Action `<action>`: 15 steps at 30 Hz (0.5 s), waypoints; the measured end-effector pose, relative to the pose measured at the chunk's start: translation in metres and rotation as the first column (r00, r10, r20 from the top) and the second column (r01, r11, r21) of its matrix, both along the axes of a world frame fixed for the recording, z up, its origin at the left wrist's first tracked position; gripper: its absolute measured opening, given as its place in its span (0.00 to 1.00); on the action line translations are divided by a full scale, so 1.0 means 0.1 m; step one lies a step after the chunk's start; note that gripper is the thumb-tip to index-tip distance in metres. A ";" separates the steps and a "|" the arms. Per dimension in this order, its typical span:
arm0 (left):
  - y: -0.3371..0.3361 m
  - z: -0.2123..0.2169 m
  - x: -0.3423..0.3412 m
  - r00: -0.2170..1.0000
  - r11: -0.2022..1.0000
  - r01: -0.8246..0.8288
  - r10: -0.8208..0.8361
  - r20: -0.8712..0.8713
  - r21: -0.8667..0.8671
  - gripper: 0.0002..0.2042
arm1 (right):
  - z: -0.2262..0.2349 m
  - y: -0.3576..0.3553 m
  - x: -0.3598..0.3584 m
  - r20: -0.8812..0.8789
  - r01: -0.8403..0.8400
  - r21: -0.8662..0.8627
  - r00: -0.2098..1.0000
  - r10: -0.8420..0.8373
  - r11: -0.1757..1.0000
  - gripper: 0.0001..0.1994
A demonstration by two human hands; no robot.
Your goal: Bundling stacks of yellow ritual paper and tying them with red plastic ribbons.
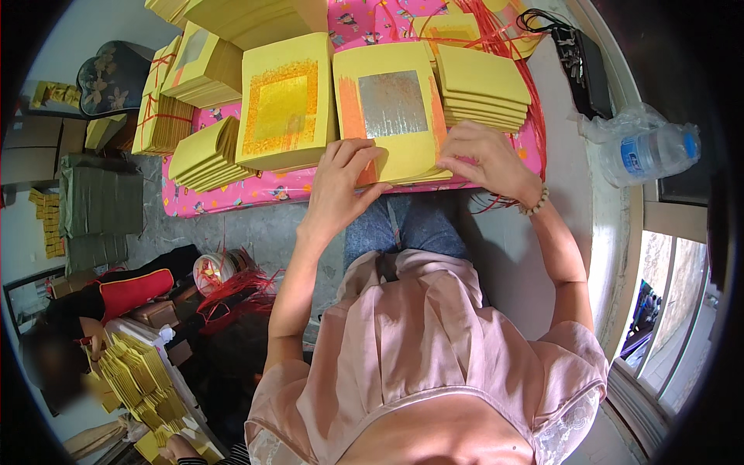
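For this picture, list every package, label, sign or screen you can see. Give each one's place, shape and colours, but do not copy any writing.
Plastic water bottle: lying on the ledge at right, clear, blue cap, blue and white label band.
Clear plastic bag: crumpled beside the bottle.
Tied bundle: yellow paper sheets bound with red string, left end of the pink cloth.
Cardboard boxes: brown, far left on the floor.
No signs or screens show.

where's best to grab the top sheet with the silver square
Likely at its near edge, from the person's side. The silver-foil sheet lies flat on its stack, and that edge overhangs toward the lap, where the left hand and right hand already rest. A pinch grip suits it.
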State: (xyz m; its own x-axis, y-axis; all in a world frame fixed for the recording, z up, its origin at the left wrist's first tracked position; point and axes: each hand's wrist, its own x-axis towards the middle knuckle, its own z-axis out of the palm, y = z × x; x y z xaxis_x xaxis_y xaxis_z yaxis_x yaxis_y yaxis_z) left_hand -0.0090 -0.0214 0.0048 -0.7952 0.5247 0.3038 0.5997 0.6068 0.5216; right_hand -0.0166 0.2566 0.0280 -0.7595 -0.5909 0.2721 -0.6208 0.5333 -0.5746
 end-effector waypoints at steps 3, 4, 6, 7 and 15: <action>-0.01 0.01 0.01 1.000 1.000 -0.004 0.004 0.012 -0.001 0.24 | -0.02 0.01 -0.05 0.054 -0.005 -0.001 0.999 0.005 1.000 0.07; -0.01 0.01 0.01 1.000 1.000 -0.007 0.007 0.015 -0.003 0.24 | -0.03 0.01 -0.07 0.054 -0.005 -0.001 0.999 0.005 1.000 0.07; -0.01 0.01 0.00 1.000 1.000 -0.009 0.009 0.018 -0.004 0.24 | -0.04 0.00 -0.09 0.107 0.005 -0.041 0.994 0.000 0.999 0.10; -0.01 0.00 0.00 1.000 1.000 -0.010 0.010 0.013 -0.005 0.24 | -0.05 0.01 -0.10 0.107 0.004 -0.041 0.994 0.000 0.999 0.10; -0.01 0.00 0.00 1.000 1.000 -0.008 0.008 0.007 -0.002 0.23 | -0.07 0.00 -0.17 0.212 -0.005 -0.128 0.977 0.032 0.992 0.11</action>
State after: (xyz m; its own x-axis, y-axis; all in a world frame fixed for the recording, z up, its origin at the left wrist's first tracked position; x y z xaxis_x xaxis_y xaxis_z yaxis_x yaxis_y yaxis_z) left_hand -0.0091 -0.0225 0.0044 -0.8014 0.5190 0.2974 0.5913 0.6122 0.5249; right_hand -0.0339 0.2570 0.0209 -0.7972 -0.5767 0.1785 -0.4858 0.4373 -0.7568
